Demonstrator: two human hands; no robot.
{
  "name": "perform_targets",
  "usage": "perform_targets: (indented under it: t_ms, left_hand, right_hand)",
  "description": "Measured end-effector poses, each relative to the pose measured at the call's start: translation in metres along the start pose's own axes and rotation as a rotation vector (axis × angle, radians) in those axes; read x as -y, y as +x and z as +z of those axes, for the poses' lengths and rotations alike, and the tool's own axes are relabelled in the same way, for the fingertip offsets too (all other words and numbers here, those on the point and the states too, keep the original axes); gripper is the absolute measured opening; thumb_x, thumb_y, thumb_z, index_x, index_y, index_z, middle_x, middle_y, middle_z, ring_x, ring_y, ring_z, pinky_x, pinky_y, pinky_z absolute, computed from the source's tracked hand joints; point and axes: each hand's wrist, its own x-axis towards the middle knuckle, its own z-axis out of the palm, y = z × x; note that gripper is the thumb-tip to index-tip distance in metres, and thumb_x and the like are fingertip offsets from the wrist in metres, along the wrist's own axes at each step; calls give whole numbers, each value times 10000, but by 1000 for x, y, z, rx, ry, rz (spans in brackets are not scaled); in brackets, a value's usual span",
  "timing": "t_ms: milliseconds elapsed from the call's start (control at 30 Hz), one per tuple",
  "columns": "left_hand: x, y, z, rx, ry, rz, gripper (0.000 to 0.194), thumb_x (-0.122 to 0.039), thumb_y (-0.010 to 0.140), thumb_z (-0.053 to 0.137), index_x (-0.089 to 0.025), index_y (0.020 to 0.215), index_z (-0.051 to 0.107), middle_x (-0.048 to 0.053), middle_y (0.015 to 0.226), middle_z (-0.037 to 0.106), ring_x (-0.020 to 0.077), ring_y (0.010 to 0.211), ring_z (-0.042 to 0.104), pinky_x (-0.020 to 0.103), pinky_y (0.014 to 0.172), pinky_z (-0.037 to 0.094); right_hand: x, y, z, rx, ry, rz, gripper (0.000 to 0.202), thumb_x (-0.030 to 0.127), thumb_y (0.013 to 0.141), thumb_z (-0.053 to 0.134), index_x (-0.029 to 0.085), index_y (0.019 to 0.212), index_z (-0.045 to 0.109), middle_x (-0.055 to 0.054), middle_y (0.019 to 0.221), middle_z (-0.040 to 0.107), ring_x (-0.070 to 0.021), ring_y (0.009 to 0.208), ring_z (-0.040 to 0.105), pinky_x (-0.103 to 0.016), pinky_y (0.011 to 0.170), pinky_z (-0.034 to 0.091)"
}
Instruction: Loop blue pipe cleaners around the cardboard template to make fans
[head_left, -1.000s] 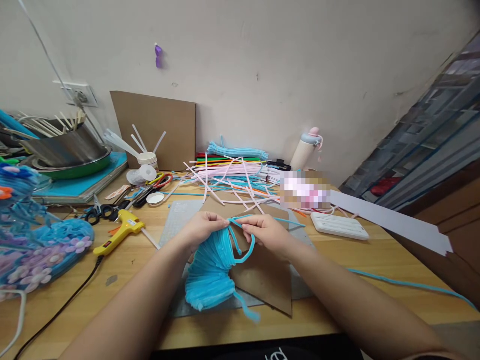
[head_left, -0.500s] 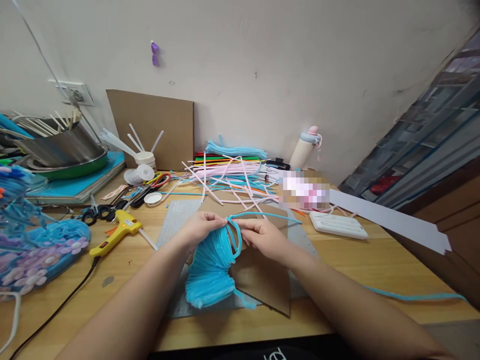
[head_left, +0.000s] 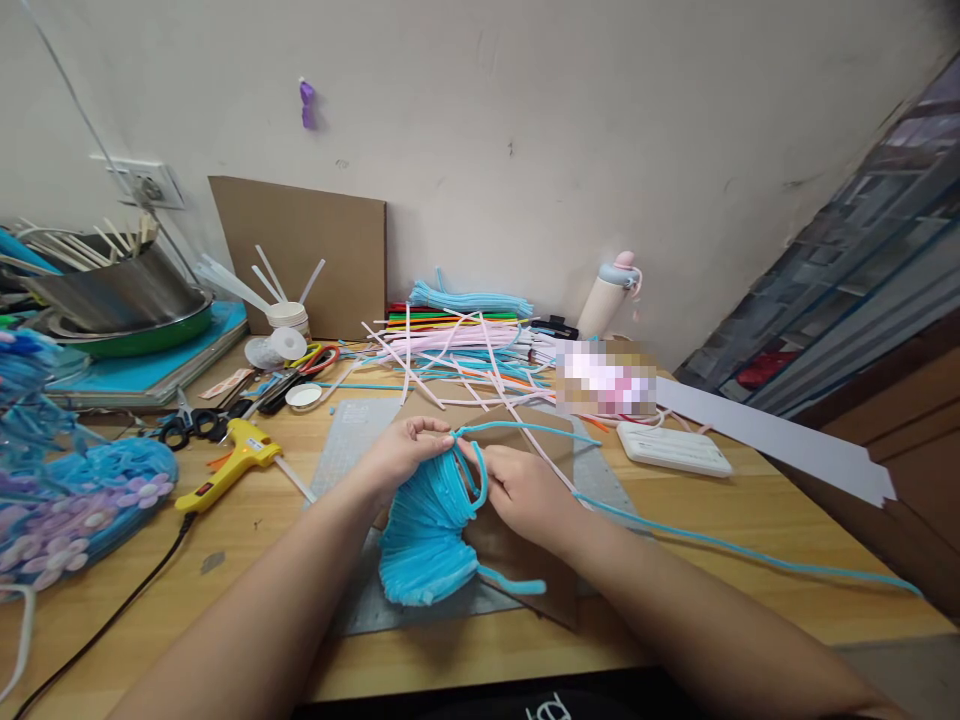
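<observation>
A curved form wrapped in blue pipe cleaners (head_left: 429, 540) is held over the cardboard sheet (head_left: 525, 560). My left hand (head_left: 411, 450) pinches its upper end, thumb and forefinger closed where the strands meet. My right hand (head_left: 525, 492) is closed at the right of that end, beside a loop of blue pipe cleaner (head_left: 481, 475); its fingertips are partly hidden. One loose blue strand (head_left: 532, 428) runs right from the pinched spot. Another strand (head_left: 750, 553) stretches from near my right wrist across the table, and a short tail (head_left: 514, 581) sticks out low on the form.
A grey cutting mat (head_left: 360, 425) lies beneath the cardboard. At left are a yellow glue gun (head_left: 232, 465), scissors (head_left: 191, 425) and a blue flowered piece (head_left: 82, 510). Bundles of coloured pipe cleaners (head_left: 457, 335) lie behind. A white power bank (head_left: 673, 449) sits to the right.
My right hand has turned and its fingers have curled in closer to the loop. The form has tilted slightly, its lower tail swinging up and right. The long strand at right has shifted.
</observation>
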Motion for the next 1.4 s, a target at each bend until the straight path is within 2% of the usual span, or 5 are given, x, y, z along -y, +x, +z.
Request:
perform_targets:
  t_ms: [567,700,867,1067,1400]
  left_hand:
    - [5,2,1,-24,32,-33,309,-378,549,725,-124,700,635,27,591,653,118,514,562,229,537,413]
    - [4,2,4,-132,104,10,287,-361,522,736,-122,640,632,3,525,614,96,465,515,209,485,372]
    - [2,7,-6,-289,109,80,287,-366,525,727,-135,661,625,-5,532,608,104,468,517,205,464,352]
    - [-8,5,-15,-230,-7,63,284,-350,527,723,-136,678,614,-7,518,605,115,460,530,210,465,371]
    - [-20,-10,-16,96,-15,-50,199,-284,570,714,-138,637,596,-28,493,559,72,419,470,185,431,339]
  right_hand:
    - [2,-3,0,37,-315,-33,237,180,838,388,200,995,564,-28,814,575,-139,701,522,-242,608,320]
    - [2,-3,3,38,-297,-39,233,176,846,373,191,966,572,-40,824,590,-142,709,534,-241,607,328]
    - [-1,-3,6,-71,8,64,198,191,842,394,180,865,590,-29,802,621,-135,730,548,-228,628,353]
    - [-3,-1,5,-39,432,272,199,302,816,453,169,769,594,7,632,581,-103,576,498,-204,524,340]
    - [-18,1,6,470,992,301,229,332,777,558,108,802,602,-9,654,565,-57,498,435,-184,439,313]
